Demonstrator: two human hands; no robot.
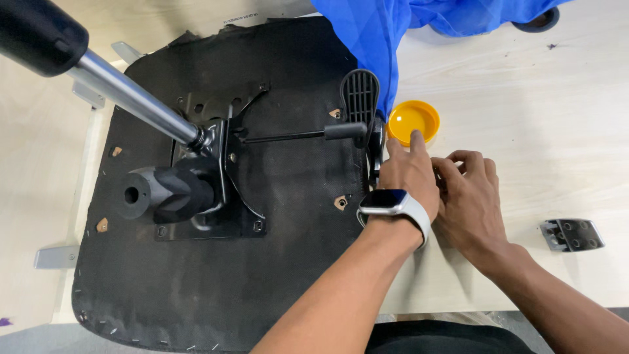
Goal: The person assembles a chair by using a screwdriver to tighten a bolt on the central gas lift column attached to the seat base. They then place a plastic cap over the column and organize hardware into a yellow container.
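Note:
An upturned black chair seat [282, 262] lies on a pale wooden table [544, 131], its black metal mechanism plate [223, 177] and chrome gas cylinder [131, 98] pointing up. My left hand [409, 174], with a watch on the wrist, rests at the seat's right edge by a black plastic armrest bracket [360, 95]; its forefinger reaches to the rim of a small yellow dish [413, 120]. My right hand [468, 200] lies just beside it on the table with fingers curled. What the fingers hold, if anything, is hidden.
Blue cloth [386, 33] hangs over the seat's far right corner. A grey metal bracket [572, 235] with holes lies on the table at the right. A black lever rod [295, 136] runs from the mechanism toward my left hand. A dark caster [537, 23] shows at the top.

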